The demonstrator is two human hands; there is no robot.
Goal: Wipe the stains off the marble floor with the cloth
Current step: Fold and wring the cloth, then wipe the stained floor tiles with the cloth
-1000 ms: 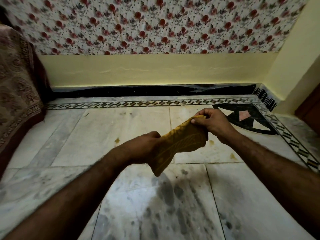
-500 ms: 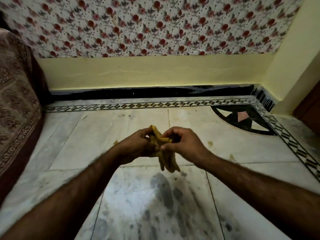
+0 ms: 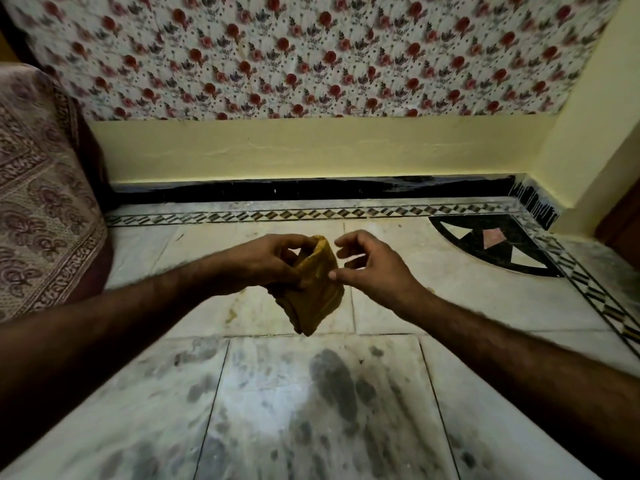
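The left hand [image 3: 270,261] pinches the folded yellow cloth [image 3: 318,296] above the marble floor [image 3: 485,299], long axis hanging 12 to 6. The right hand [image 3: 374,268], at its 3 o'clock, fingers loosely curled, grips nothing. A yellowish stain [image 3: 230,315] lies at the cloth's 7 o'clock, nearer the left hand.

Floral wallpaper [image 3: 311,53] tops yellow wall [image 3: 311,147] above marble floor [image 3: 485,306].

The cloth [image 3: 320,296] is mustard yellow, the marble floor [image 3: 485,299] grey-smudged white, the wall covering [image 3: 311,53] red-flowered.
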